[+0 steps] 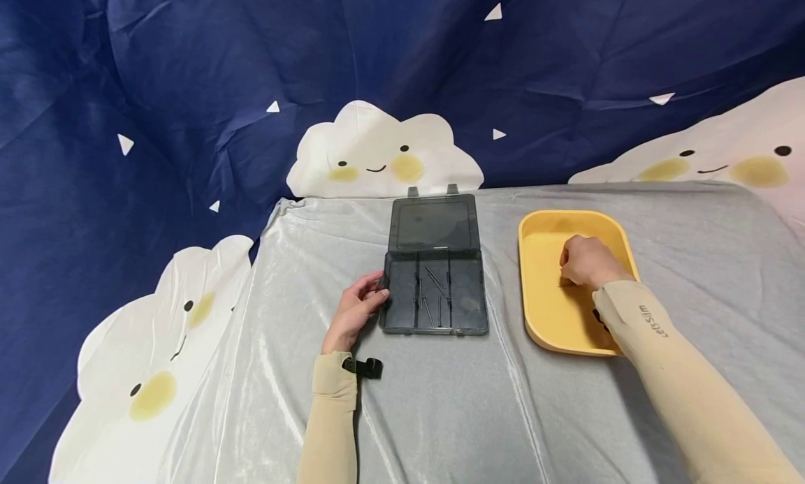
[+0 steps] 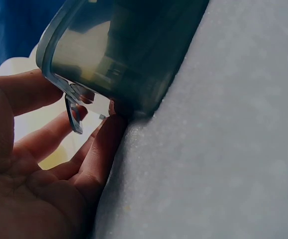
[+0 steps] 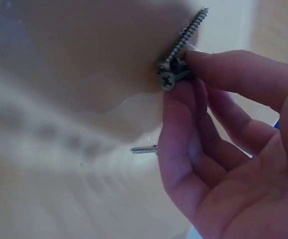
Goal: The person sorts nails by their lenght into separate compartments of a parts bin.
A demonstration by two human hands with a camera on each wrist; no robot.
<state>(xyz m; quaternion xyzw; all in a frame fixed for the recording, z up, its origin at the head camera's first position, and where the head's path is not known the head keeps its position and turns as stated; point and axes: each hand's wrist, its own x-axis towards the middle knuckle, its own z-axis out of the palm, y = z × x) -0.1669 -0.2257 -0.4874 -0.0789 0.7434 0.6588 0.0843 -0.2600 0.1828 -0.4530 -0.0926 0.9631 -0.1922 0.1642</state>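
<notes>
A dark translucent storage box (image 1: 464, 315) lies with its lid (image 1: 434, 222) raised. Several long screws (image 1: 434, 280) are in its middle compartment. My left hand (image 1: 353, 313) holds the box by its left side; in the left wrist view the thumb is on the rim and fingers lie low against the wall, beside a clear latch (image 2: 74, 114). Inside a yellow tray (image 1: 534, 309), my right hand (image 1: 588, 262) pinches a few cross-head screws (image 3: 186, 37) between thumb and fingers. Another screw (image 3: 143, 150) shows beyond the fingers, partly hidden by them.
Grey cloth (image 1: 440, 400) with folds covers the table. Behind it hangs a dark blue curtain (image 1: 402, 51) with white clouds and triangles. The tray stands to the right of the box, with a strip of cloth between them.
</notes>
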